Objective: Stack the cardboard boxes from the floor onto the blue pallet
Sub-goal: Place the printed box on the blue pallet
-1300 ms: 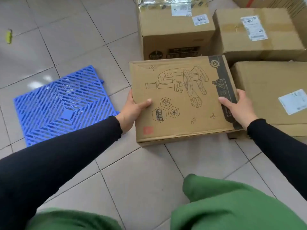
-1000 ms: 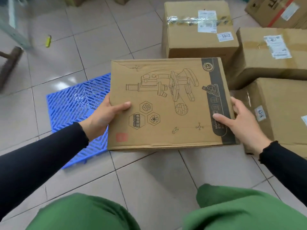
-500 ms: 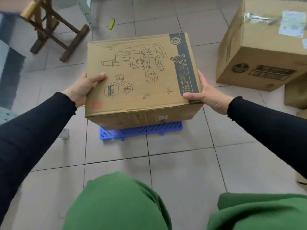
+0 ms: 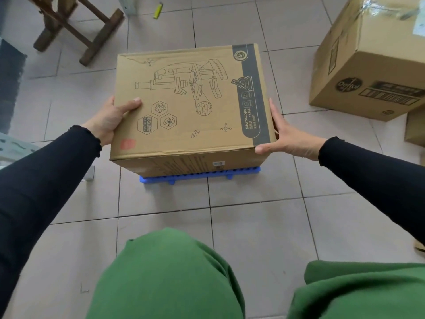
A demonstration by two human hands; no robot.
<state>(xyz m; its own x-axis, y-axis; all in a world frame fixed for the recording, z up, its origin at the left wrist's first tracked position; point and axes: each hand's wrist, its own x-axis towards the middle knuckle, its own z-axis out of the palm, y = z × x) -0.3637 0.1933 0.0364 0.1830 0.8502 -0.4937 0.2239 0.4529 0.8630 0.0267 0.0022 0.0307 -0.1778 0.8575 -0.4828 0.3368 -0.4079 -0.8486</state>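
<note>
A brown cardboard box with a microscope drawing (image 4: 190,104) sits low over the blue pallet (image 4: 200,177), whose front edge alone shows beneath it. Whether the box rests on the pallet I cannot tell. My left hand (image 4: 110,119) grips the box's left side with the thumb on top. My right hand (image 4: 289,139) presses flat against the right side, fingers straight, thumb at the near corner.
A large taped cardboard box (image 4: 368,65) stands on the tiled floor at the right, with another box's corner (image 4: 415,130) below it. A wooden stool's legs (image 4: 76,26) are at the back left. A yellow lighter (image 4: 158,10) lies farther back. My green-trousered knees (image 4: 174,277) fill the foreground.
I have swung the microscope box left from the pile of boxes to over the blue pallet and lowered it. My right hand's fingers have straightened along its side.
</note>
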